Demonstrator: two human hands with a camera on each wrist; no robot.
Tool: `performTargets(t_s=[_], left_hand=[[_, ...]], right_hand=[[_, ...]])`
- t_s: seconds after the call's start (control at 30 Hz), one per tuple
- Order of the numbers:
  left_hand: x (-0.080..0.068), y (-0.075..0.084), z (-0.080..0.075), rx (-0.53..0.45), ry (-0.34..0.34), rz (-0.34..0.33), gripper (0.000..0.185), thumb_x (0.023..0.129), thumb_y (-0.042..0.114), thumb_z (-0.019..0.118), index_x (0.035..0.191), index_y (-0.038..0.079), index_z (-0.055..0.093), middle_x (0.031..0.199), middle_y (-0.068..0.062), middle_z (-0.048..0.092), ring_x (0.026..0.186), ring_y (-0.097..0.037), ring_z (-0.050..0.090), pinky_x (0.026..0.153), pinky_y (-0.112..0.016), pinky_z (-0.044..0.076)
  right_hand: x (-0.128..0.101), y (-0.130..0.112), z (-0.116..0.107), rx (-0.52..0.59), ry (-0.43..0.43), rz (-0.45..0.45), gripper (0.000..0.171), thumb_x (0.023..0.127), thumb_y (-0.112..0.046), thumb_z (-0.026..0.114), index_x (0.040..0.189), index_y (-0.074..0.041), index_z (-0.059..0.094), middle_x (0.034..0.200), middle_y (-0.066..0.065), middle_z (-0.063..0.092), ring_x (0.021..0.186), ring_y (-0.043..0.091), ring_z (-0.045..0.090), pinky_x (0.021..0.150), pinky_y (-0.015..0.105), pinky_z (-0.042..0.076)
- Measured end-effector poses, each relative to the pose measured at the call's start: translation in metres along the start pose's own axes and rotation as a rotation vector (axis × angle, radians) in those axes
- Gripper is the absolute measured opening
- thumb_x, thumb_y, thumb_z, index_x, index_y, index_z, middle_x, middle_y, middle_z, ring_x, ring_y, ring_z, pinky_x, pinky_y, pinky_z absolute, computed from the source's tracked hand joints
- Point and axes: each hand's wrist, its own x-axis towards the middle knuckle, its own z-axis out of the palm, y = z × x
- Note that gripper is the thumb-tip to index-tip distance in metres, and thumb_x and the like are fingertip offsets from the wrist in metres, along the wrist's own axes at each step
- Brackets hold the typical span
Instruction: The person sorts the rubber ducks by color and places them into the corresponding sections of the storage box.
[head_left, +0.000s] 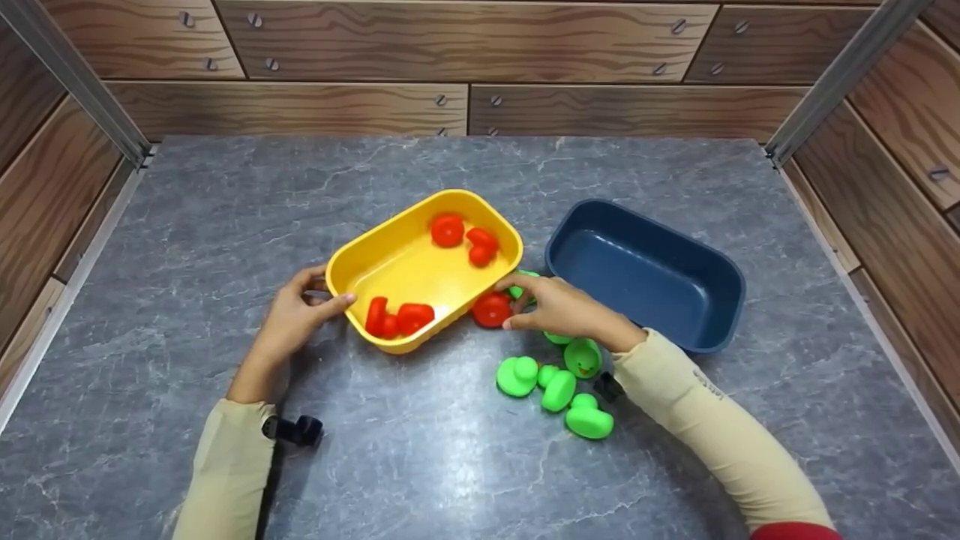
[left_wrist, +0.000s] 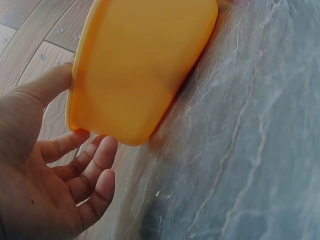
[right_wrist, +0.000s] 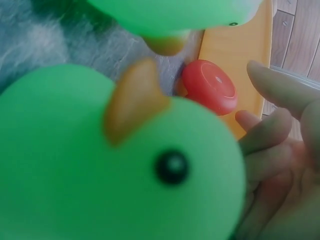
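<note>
My left hand (head_left: 291, 315) grips the left end of the yellow tub (head_left: 420, 262), thumb over the rim and fingertips against the outer wall (left_wrist: 125, 75). Several red toy ducks (head_left: 448, 230) lie inside it in two groups. Another red toy duck (head_left: 491, 310) lies outside, by the tub's near right side, its flat oval underside (right_wrist: 212, 87) showing in the right wrist view. Beside it is my right hand (head_left: 559, 306), thumb and fingers apart with nothing between them. Green toy ducks (head_left: 517, 376) lie below and partly behind that hand; one green duck (right_wrist: 125, 165) fills much of the right wrist view.
A dark blue tub (head_left: 645, 274) stands on the right, close behind the right forearm, with nothing seen inside. The grey marbled tabletop (head_left: 420, 465) is bordered by wood-patterned walls (head_left: 465, 45) at the back and sides.
</note>
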Motion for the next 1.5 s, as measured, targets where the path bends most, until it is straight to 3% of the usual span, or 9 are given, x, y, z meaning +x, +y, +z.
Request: performTargets(t_s=[0.47, 0.83, 0.93, 1.13, 1.27, 1.5], left_hand=[[0.0025, 0.0015, 0.0006, 0.009, 0.002, -0.002, 0.064, 0.086, 0.024, 0.073, 0.138, -0.001, 0.045, 0.121, -0.023, 0.055, 0.082, -0.007, 0.056, 0.070, -0.013, 0.049], [0.0026, -0.0001, 0.0005, 0.017, -0.006, -0.014, 0.066, 0.086, 0.026, 0.073, 0.140, 0.001, 0.044, 0.124, -0.023, 0.055, 0.082, -0.008, 0.056, 0.070, -0.013, 0.049], [0.0023, -0.0004, 0.0005, 0.021, -0.003, -0.012, 0.066, 0.086, 0.027, 0.072, 0.140, 0.001, 0.044, 0.124, -0.023, 0.055, 0.081, -0.007, 0.056, 0.070, -0.013, 0.049], [-0.0008, 0.0004, -0.0002, 0.026, 0.002, -0.008, 0.064, 0.086, 0.025, 0.072, 0.139, 0.001, 0.045, 0.122, -0.023, 0.056, 0.080, -0.006, 0.056, 0.071, -0.013, 0.049], [-0.0007, 0.0005, -0.0003, 0.027, 0.003, -0.005, 0.064, 0.086, 0.024, 0.072, 0.139, 0.000, 0.045, 0.121, -0.024, 0.056, 0.080, -0.006, 0.057, 0.071, -0.013, 0.049], [-0.0002, 0.0004, -0.0001, 0.015, 0.001, -0.005, 0.063, 0.086, 0.023, 0.072, 0.138, -0.001, 0.045, 0.121, -0.024, 0.056, 0.080, -0.006, 0.057, 0.070, -0.013, 0.050]], right_hand=[[0.0061, -0.0019, 0.0025, -0.081, -0.018, 0.021, 0.047, 0.088, -0.026, 0.070, 0.132, -0.017, 0.056, 0.112, 0.009, 0.068, 0.096, 0.022, 0.064, 0.074, 0.032, 0.053], [0.0078, -0.0031, 0.0053, -0.158, -0.037, 0.007, 0.037, 0.089, -0.023, 0.069, 0.126, -0.018, 0.063, 0.100, 0.007, 0.068, 0.077, 0.017, 0.056, 0.063, 0.025, 0.044], [0.0078, -0.0029, 0.0064, -0.157, -0.032, 0.005, 0.035, 0.090, -0.022, 0.068, 0.125, -0.018, 0.064, 0.100, 0.006, 0.068, 0.076, 0.015, 0.056, 0.063, 0.024, 0.045], [0.0070, -0.0025, 0.0082, -0.149, -0.043, 0.011, 0.033, 0.092, -0.020, 0.065, 0.125, -0.018, 0.063, 0.098, 0.005, 0.067, 0.055, 0.012, 0.055, 0.057, 0.026, 0.047], [0.0061, -0.0026, 0.0083, -0.146, -0.037, 0.007, 0.032, 0.091, -0.019, 0.065, 0.123, -0.019, 0.064, 0.098, 0.004, 0.067, 0.059, 0.011, 0.056, 0.059, 0.026, 0.046], [0.0021, -0.0002, 0.0057, -0.022, -0.039, -0.026, 0.031, 0.090, -0.012, 0.063, 0.121, -0.015, 0.064, 0.093, 0.007, 0.066, 0.057, 0.014, 0.055, 0.056, 0.026, 0.047]])
